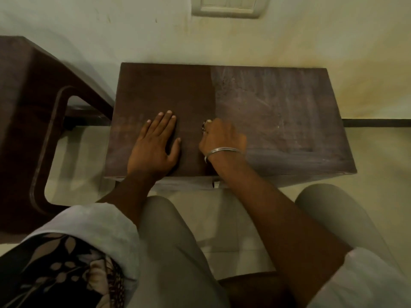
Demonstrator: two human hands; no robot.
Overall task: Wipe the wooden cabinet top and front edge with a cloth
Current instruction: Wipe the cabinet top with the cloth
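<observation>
Knees nearest; my left hand (155, 145) lies flat, open near the cabinet top (278, 112) front edge, right hand (222, 138) curled mid-top, cloth unseen. Wiping seems midway; dusty right half next.

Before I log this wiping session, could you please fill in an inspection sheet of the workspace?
Surface: wooden cabinet top, left part darker, right part paler and streaky.
Job's things: no cloth clearly visible; front edge mostly hidden by the arms.
Clutter: nothing seen on the top.
Hands: left hand flat, open on the top; right hand curled at the dark-pale boundary, contents unclear, bangle on the wrist.
Cables: nothing seen.
Surroundings: dark chair to the left, wall switch plate above, tiled floor.
</observation>
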